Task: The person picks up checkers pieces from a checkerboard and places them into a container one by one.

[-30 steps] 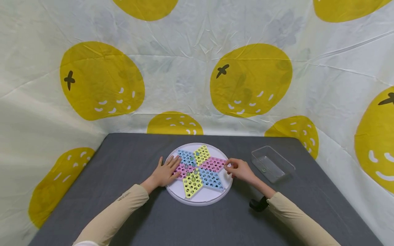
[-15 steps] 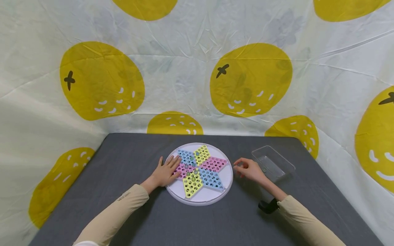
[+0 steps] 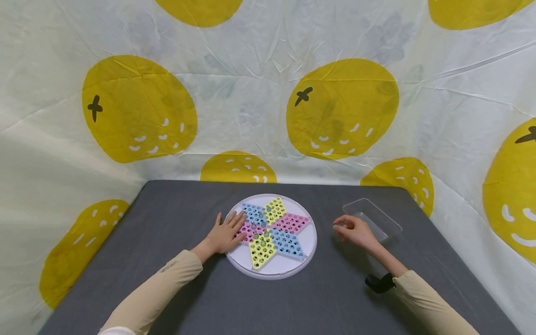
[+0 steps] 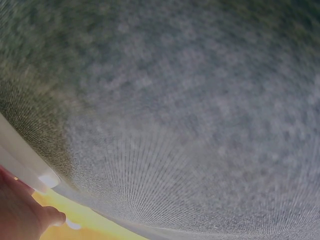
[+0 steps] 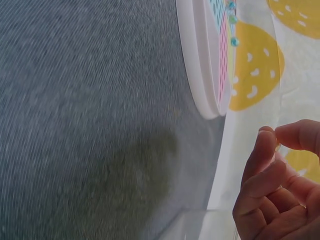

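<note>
A round white Chinese checkers board [image 3: 276,274] with a pink, blue and yellow star of holes lies on the table. Several glass marbles [image 3: 263,243] sit in holes left of its centre. My left hand [image 3: 226,235] rests on the board's left side, fingers spread over the pink and blue points. To the right of the board, my right hand [image 3: 356,232] pinches a small marble between thumb and index finger, mostly hidden by the fingertips in the right wrist view. The hand is apart from the board and overlaps the near left part of a clear plastic box [image 3: 387,216].
A dark grey cloth covers the table [image 3: 188,298]. Behind and beside it hangs a white curtain [image 3: 243,116] with large yellow fruit prints. A black strap piece [image 3: 380,283] hangs at my right wrist.
My right hand has moved right, from the board's right edge to beside the clear box, still pinching the marble. My left hand has stayed in place on the board.
</note>
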`<state>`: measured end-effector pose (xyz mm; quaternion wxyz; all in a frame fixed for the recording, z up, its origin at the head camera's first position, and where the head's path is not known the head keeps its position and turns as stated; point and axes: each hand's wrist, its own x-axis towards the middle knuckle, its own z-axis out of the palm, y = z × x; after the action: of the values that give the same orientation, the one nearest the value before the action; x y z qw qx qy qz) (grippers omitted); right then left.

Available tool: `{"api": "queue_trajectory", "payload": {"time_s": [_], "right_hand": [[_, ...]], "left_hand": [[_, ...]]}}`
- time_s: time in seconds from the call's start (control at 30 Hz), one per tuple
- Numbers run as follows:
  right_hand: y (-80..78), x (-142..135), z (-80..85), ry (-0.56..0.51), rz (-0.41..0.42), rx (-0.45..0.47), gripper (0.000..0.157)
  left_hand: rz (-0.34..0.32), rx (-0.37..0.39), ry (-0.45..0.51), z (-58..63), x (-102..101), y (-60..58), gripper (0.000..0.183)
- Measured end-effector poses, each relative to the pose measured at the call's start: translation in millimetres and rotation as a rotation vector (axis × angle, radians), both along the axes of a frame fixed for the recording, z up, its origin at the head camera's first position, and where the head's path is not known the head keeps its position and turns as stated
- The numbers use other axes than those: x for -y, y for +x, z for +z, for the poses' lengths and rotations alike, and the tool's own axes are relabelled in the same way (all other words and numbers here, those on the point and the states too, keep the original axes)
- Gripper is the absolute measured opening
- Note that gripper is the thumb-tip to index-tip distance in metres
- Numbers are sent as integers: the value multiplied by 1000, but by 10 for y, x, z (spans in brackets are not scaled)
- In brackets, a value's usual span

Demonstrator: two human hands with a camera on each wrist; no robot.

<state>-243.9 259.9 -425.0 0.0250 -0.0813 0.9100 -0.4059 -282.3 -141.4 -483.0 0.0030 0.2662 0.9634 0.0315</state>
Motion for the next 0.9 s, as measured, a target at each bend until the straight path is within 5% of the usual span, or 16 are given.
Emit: {"api": "queue_trajectory", "payload": {"time_s": [0.17, 0.43, 0.9], "right_hand": [[25, -117, 26, -8, -16, 0, 33], [64, -261, 87, 6, -39, -7, 34], [69, -485, 122, 14, -88, -34, 37]], "left_hand": [[-9, -17, -2, -19, 7, -14, 60], [-62, -34, 123, -57, 39, -7, 63], [-2, -10, 3, 13, -10, 7, 60]]}}
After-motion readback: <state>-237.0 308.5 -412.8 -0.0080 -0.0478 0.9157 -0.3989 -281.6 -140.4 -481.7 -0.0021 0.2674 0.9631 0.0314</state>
